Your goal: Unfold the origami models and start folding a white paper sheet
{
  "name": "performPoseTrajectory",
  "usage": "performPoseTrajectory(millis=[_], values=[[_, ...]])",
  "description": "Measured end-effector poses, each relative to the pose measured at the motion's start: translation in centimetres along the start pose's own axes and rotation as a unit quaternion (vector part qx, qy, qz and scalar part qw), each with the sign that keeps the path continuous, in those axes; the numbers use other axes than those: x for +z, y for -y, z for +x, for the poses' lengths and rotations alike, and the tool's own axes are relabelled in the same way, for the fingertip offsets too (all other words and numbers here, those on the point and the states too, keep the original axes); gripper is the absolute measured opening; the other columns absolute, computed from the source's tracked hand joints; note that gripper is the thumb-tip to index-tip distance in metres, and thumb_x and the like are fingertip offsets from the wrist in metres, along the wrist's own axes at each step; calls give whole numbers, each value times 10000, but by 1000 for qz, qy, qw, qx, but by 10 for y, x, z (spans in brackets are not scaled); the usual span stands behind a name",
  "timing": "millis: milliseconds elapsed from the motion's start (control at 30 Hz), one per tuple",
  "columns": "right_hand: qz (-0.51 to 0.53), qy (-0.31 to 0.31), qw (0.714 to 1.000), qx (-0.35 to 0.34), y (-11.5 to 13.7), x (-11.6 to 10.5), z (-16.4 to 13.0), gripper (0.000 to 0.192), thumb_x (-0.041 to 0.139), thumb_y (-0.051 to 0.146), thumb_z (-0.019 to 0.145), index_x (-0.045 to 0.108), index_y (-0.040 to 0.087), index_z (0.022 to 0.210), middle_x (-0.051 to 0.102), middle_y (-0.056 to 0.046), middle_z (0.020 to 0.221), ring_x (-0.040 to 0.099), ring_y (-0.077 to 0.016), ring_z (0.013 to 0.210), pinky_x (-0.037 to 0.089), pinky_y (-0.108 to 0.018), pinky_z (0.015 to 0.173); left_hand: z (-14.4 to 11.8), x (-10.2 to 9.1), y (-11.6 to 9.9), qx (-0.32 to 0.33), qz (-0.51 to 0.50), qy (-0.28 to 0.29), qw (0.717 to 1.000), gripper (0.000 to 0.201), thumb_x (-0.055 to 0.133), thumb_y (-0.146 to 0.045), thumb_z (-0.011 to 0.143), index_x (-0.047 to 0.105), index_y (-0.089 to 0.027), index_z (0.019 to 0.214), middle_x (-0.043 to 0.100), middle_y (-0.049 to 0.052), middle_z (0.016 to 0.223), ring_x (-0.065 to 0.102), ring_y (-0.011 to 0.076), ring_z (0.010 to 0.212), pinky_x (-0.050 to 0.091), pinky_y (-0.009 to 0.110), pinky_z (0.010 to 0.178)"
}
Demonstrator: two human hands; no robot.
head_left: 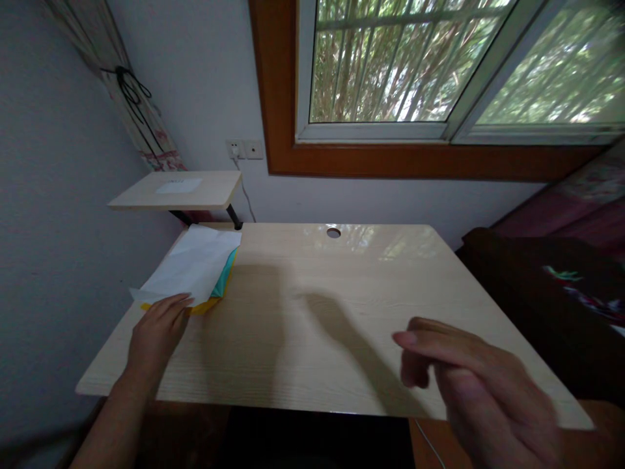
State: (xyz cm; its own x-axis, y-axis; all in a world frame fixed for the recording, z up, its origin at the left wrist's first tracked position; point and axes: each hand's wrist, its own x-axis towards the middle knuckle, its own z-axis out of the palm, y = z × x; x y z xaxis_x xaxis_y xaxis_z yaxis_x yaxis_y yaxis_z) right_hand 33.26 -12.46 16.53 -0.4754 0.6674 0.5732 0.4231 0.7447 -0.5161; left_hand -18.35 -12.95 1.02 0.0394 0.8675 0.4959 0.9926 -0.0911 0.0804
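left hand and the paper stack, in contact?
Touching. In the head view the left hand lies flat on the desk with its fingertips overlapping the near edge of the paper stack, no gap visible.

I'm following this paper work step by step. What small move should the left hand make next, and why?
Probably slide the top white sheet off the stack. The left hand already rests its fingers on the stack's near edge, teal and yellow sheets show beneath, and the right hand hovers empty over the desk.

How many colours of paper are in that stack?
3 show: white sheet on top, teal edge beneath it, yellow edge at the bottom by the left hand. More may be hidden.
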Motion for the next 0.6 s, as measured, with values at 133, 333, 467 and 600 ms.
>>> performPoseTrajectory(millis=[133, 333, 467, 600], values=[[-17, 28, 999, -9, -38, 40, 12, 294, 450, 231, 1023, 651, 271, 1233, 708, -25, 760, 685, -163, 680, 558, -283, 614, -9, 13, 1, 15, -12, 17, 1000, 298, 480, -361, 981, 714, -230, 1112, 705, 81, 1232, 657, 270, 1110, 514, 459, 1017], [-92, 112, 989, 25, -97, 85, -26, 257, 463, 241, 1016, 707, 247, 1096, 746, -67, 926, 703, -197, 817, 595, -337, 749, -9, 19, -5, 69, -29, 16, 997, 288, 513, -374, 983, 701, -250, 1162, 707, 82, 1251, 620, 301, 1211, 477, 520, 1053], [-103, 103, 989, 28, -118, 100, -35, 247, 463, 227, 1008, 702, 232, 1074, 722, -77, 914, 668, -215, 839, 593, -383, 781, -5, 9, -38, 64, -90, -30, 993, 302, 523, -325, 976, 651, -254, 1240, 684, 86, 1268, 619, 280, 1201, 476, 519, 1053], [-96, 96, 990, 30, -127, 114, -28, 267, 474, 217, 1007, 674, 237, 1183, 713, -103, 1077, 657, -238, 975, 574, -443, 894, 7, 12, -93, 123, -154, -1, 980, 355, 484, -215, 981, 583, -250, 1320, 660, 82, 1293, 586, 247, 1244, 470, 472, 1073]])
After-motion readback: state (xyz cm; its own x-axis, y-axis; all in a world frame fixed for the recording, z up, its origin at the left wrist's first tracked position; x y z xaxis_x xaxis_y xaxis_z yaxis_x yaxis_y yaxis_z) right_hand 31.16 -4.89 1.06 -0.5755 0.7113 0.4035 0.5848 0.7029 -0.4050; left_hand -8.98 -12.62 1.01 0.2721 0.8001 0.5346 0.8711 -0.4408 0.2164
